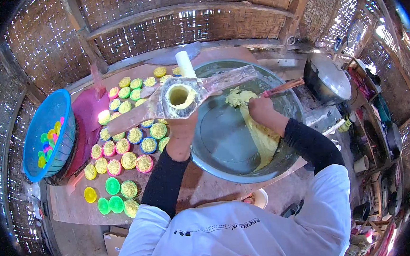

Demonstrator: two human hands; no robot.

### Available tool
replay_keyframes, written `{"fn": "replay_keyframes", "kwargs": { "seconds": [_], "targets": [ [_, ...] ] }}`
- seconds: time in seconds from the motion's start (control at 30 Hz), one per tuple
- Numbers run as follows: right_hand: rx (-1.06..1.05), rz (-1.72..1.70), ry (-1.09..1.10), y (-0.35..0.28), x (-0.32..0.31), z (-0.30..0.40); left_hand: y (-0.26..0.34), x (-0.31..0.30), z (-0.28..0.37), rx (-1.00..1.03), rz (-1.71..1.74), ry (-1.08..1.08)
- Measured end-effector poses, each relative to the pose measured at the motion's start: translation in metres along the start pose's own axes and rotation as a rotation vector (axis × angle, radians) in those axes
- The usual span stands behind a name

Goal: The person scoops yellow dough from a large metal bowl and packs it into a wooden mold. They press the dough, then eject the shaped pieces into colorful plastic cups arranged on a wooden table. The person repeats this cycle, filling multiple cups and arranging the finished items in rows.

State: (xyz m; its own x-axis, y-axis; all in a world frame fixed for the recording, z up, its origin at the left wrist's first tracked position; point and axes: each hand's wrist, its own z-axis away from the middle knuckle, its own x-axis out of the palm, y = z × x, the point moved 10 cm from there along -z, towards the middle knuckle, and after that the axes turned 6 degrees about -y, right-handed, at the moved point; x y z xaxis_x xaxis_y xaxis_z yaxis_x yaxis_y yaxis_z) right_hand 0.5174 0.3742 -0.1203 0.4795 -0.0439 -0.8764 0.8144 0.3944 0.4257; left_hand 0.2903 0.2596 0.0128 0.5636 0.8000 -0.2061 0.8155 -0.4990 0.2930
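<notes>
My left hand (pixel 183 129) holds a wooden press (pixel 149 103) from below; its round opening shows pale yellow dough round the rim. A white cylinder (pixel 185 65) lies just behind it. In a large grey metal basin (pixel 237 180), my right hand (pixel 262 110) is closed at a mass of yellow dough (pixel 240 97), beside a tool with a reddish handle (pixel 284 86). A long smear of dough runs down the basin's side below that hand. Left of the press, many small coloured cups filled with yellow strands (pixel 128 160) stand on the table, with several green cups (pixel 112 186) near the front edge.
A blue plastic basin (pixel 69 112) with small coloured cups stands at the left on a dark round support. A lidded metal pot (pixel 330 78) is at the right, near wooden shelves (pixel 369 130). The table (pixel 71 208) has a woven wall behind it. A cardboard box (pixel 115 243) lies below.
</notes>
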Motion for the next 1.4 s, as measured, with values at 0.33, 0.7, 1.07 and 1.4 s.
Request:
{"fn": "replay_keyframes", "kwargs": {
  "seconds": [0.33, 0.7, 1.07, 1.4],
  "targets": [
    [0.085, 0.065, 0.129, 0.026, -0.079, 0.034, 0.023, -0.015, -0.023, 0.026, 0.138, -0.029],
    [-0.138, 0.191, 0.210, 0.014, -0.037, -0.031, -0.004, 0.004, 0.000, -0.030, 0.058, -0.024],
    [-0.032, 0.158, 0.094, 0.023, -0.050, -0.026, -0.010, 0.008, 0.001, -0.092, 0.060, -0.065],
    [-0.058, 0.062, 0.016, 0.007, -0.040, -0.023, -0.013, 0.014, 0.002, -0.109, 0.153, -0.110]
  ]
}}
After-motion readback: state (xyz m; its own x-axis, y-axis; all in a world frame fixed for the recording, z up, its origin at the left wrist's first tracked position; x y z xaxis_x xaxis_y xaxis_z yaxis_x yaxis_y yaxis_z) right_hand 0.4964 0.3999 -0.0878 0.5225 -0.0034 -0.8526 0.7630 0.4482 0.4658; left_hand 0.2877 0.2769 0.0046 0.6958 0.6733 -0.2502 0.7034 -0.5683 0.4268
